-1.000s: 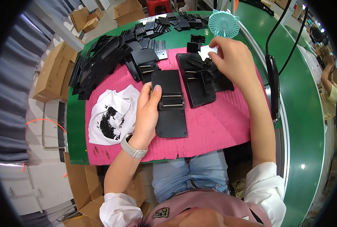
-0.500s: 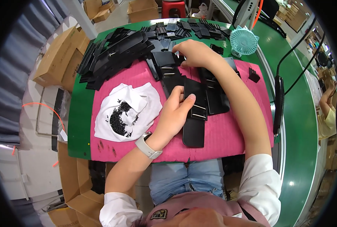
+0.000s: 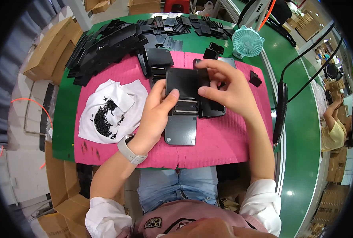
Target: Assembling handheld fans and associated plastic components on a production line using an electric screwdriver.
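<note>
My left hand [image 3: 157,113] is closed on the left edge of a black hinged bracket, its thumb on the front. The bracket has an upper black panel [image 3: 181,81], two silver rods [image 3: 185,106] across its middle and a lower panel [image 3: 180,130] with rounded corners. At the upper panel's right edge, my right hand [image 3: 230,87] has thumb and forefinger around a small black plate [image 3: 202,77], partly hidden by the fingers. Behind the hands, more black brackets [image 3: 159,57] lie on the pink mat [image 3: 220,144]; one [image 3: 212,109] is partly under my right hand.
A white cloth [image 3: 131,95] with a heap of small black screws [image 3: 103,119] lies left. Long black parts [image 3: 109,55] are piled at the back left, smaller plates [image 3: 200,25] along the far edge. A teal fan [image 3: 247,41] stands at the back right, near a hanging black cable [image 3: 280,115].
My right hand has come back from the far parts to the bracket, with a small plate in its fingers. The bracket now faces up more squarely. The whole view has shifted slightly.
</note>
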### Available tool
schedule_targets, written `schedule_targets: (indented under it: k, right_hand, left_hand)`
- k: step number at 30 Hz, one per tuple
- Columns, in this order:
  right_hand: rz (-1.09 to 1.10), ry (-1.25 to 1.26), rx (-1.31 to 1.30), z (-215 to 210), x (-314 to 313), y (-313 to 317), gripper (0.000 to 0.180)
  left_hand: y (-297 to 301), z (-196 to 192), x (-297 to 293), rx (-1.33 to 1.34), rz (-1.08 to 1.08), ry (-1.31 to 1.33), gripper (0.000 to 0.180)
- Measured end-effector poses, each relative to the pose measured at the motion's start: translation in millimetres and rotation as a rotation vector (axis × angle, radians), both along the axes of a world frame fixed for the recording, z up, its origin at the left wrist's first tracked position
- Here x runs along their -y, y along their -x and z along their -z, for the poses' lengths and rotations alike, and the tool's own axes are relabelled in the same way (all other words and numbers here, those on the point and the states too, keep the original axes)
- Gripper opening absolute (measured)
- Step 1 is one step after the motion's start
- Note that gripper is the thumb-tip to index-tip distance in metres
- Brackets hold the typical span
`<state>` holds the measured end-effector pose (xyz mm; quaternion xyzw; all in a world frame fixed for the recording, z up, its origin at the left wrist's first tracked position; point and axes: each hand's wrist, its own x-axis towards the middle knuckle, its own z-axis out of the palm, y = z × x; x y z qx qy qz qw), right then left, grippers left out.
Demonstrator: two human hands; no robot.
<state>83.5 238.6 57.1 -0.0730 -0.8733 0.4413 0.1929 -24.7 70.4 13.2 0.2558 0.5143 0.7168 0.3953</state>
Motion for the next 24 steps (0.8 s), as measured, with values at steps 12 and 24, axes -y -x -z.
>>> schedule_targets:
  k: [12,24]
  right_hand:
    - [0.151,0.486,-0.124,7.9,44.6,-4.6,0.026]
    - [0.087,0.471,0.089,7.1,32.6,-1.5,0.017]
  left_hand:
    - [-10.6,-0.8,-4.7,-0.095,-0.143,-0.246,0.032]
    - [-6.4,-0.3,-2.7,-0.004,-0.109,-0.303,0.040]
